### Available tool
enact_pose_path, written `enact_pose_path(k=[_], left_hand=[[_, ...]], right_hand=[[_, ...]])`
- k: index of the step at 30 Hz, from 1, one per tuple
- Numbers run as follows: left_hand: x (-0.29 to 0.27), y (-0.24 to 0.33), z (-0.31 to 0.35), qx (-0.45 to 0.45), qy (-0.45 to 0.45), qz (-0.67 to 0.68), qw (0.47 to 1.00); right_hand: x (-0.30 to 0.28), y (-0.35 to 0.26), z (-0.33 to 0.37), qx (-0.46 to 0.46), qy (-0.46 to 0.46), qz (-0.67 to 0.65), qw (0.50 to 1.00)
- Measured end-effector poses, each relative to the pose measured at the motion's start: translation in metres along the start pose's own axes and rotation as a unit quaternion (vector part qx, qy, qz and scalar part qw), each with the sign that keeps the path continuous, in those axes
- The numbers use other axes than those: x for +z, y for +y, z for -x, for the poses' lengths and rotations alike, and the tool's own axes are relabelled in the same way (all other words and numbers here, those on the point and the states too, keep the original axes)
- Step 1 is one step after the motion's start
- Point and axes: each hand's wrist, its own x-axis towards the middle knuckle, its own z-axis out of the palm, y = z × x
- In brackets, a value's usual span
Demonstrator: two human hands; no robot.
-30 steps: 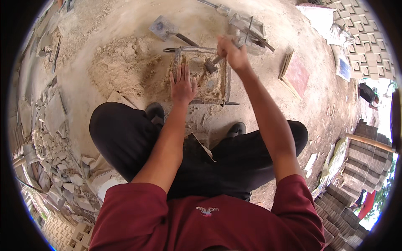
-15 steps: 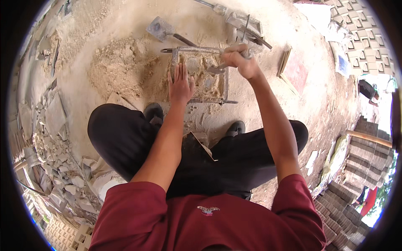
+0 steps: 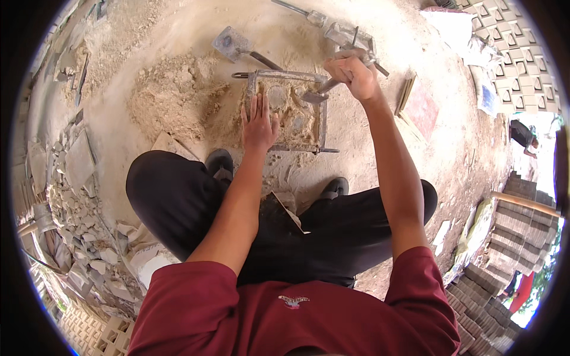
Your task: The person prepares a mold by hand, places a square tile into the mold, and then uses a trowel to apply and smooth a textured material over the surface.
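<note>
A rectangular metal-edged moulding frame (image 3: 323,127) lies on the ground before me, packed with pale sandy material (image 3: 300,101). Two greyish round patches show in the packed surface. My left hand (image 3: 259,132) rests flat on its left side, fingers stretched out and holding nothing. Above the frame's right side, my right hand (image 3: 355,76) is wrapped round the handle of a small trowel (image 3: 315,97). The trowel's flat metal blade points left, over the packed material near the frame's right rim; whether it touches is unclear.
A heap of loose sand (image 3: 172,101) lies left of the frame. Beyond it rests a short-handled shovel (image 3: 230,44). Another metal tool (image 3: 350,37) lies behind my right hand. A reddish board (image 3: 420,110) is at the right, rubble (image 3: 77,219) at the left, stacked tiles (image 3: 513,228) far right.
My right hand has risen slightly to the right with the trowel, its blade shifting right toward the rim. My left hand stays flat in place. The whole view has shifted slightly.
</note>
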Motion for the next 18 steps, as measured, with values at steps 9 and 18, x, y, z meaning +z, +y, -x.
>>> enact_pose_path(k=[9, 18], left_hand=[[0.002, 0.013, -0.003, 0.006, -0.022, -0.001, 1.0], [-0.001, 0.002, -0.001, -0.009, -0.004, 0.012, 1.0]], right_hand=[[-0.023, 0.025, -0.016, 0.055, 0.014, 0.186, 0.981], [0.006, -0.002, -0.009, -0.053, 0.094, 0.028, 0.994]])
